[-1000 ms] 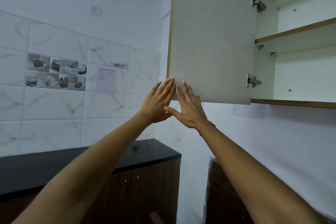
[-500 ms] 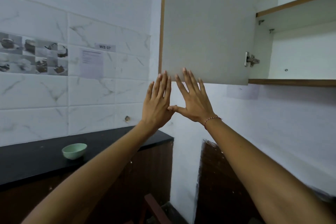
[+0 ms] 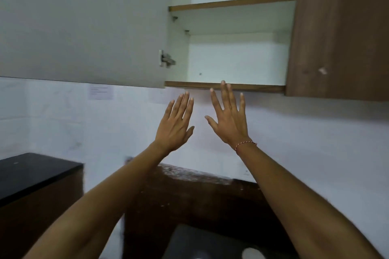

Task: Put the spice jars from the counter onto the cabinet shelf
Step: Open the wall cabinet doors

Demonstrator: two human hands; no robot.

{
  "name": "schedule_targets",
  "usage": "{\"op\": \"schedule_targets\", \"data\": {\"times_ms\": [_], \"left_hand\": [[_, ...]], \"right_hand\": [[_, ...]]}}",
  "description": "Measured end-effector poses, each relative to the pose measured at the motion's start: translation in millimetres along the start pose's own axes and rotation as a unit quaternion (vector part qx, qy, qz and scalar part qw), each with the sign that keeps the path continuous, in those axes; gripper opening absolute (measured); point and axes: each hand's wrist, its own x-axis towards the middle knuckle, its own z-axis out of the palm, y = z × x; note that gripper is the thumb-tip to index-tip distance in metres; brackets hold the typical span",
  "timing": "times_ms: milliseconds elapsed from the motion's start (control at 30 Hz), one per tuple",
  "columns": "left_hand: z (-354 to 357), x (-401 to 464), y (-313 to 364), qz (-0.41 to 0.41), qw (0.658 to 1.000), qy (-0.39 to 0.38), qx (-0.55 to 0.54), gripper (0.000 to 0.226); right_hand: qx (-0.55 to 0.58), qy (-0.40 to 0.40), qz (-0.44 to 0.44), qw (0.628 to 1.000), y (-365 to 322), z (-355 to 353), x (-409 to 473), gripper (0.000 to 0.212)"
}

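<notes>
The wall cabinet stands open above me, its grey door point(image 3: 84, 23) swung out to the left. Inside, the lower shelf point(image 3: 225, 86) and the upper shelf point(image 3: 231, 3) show bare white walls, with nothing visible on them from below. My left hand point(image 3: 175, 124) and my right hand point(image 3: 229, 120) are raised side by side just below the lower shelf edge, fingers straight and spread, holding nothing. The right middle fingertip overlaps the shelf's front edge. No spice jar is in view.
A closed brown cabinet door point(image 3: 339, 31) adjoins on the right. A black counter point(image 3: 31, 172) lies at lower left, a dark counter point(image 3: 210, 237) below me with a blurred white round object point(image 3: 252, 253) on it. Papers point(image 3: 101, 91) hang on the tiled wall.
My hands left the door's lower edge and now hover apart below the shelf. The view swung right, bringing the cabinet interior to the centre; the green bowl left the frame.
</notes>
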Motion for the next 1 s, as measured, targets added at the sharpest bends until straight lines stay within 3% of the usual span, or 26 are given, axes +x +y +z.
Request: {"op": "schedule_targets", "data": {"times_ms": [200, 433, 600, 700, 1000], "left_hand": [[15, 103, 108, 0.048, 0.996, 0.044, -0.053, 0.082], [27, 184, 197, 0.028, 0.996, 0.009, -0.081, 0.086], [37, 209, 217, 0.018, 0.996, -0.031, -0.077, 0.094], [41, 215, 217, 0.061, 0.996, -0.035, -0.053, 0.095], [31, 203, 204, 0.168, 0.983, 0.054, -0.05, 0.088]], "right_hand": [[-0.11, -0.031, 0.038, 0.993, 128, 3, -11, 0.083], [-0.155, -0.061, 0.028, 0.986, 210, 12, 9, 0.095], [-0.165, -0.064, 0.005, 0.984, 234, 21, 15, 0.097], [-0.171, -0.048, 0.005, 0.984, 233, 24, 22, 0.09], [-0.188, -0.006, -0.023, 0.982, 219, -7, 19, 0.076]]}}
